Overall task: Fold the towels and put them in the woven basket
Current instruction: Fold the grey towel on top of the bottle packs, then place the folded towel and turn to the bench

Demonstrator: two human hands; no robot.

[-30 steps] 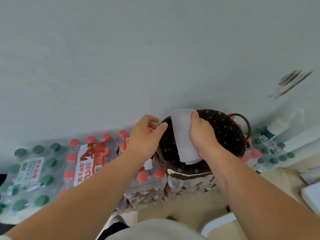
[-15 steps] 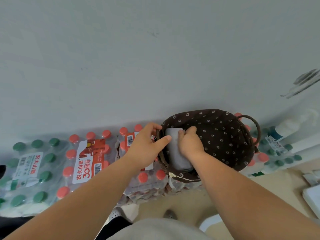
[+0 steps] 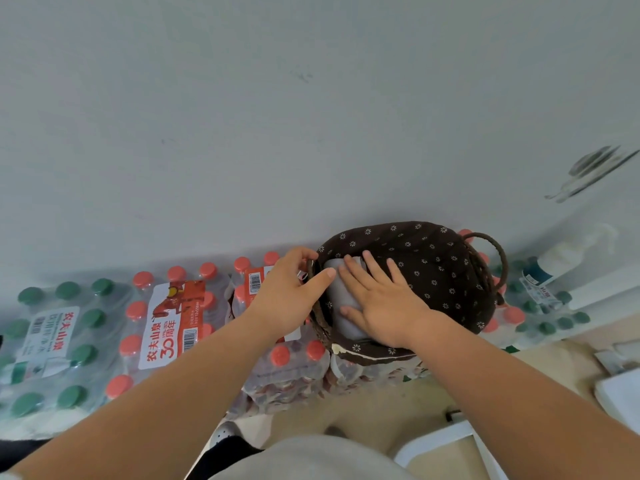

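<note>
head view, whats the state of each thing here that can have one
folded pale grey towel: inside the basket at its left end, under the right hand
brown-lined woven basket: upright, open, resting on bottle packs
left hand: grips the basket's left rim
right hand: flat, fingers straight, pressing on the towel
red-capped shrink-wrapped bottle pack: sealed, caps on
green-capped shrink-wrapped bottle pack: sealed, caps on

My forearms (image 3: 519,393) are bare down to my left hand (image 3: 287,299) and right hand (image 3: 377,303); below them show my pale grey top (image 3: 311,459), dark trousers (image 3: 225,460) and white perforated shoe (image 3: 223,433).
</note>
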